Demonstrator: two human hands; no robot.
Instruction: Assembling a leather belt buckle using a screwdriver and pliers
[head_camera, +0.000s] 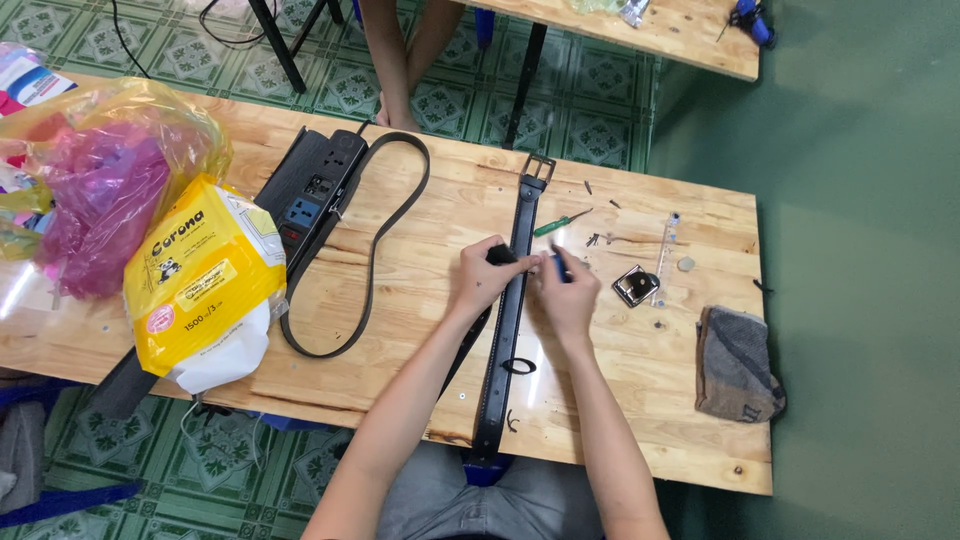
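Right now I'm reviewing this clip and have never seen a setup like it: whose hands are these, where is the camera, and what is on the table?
There is no machine here. One camera worn on a person's head looks down at their own two bare hands over a wooden table. The left hand grips something small and dark against a long black belt that runs away from the person to a metal buckle. The right hand holds a small blue-handled tool beside it. Nearby lie a green screwdriver, a loose square buckle, small screws and a folded grey cloth. To the left are a second looped belt, a black power strip, a yellow package and plastic bags. Another person's legs stand beyond the table.
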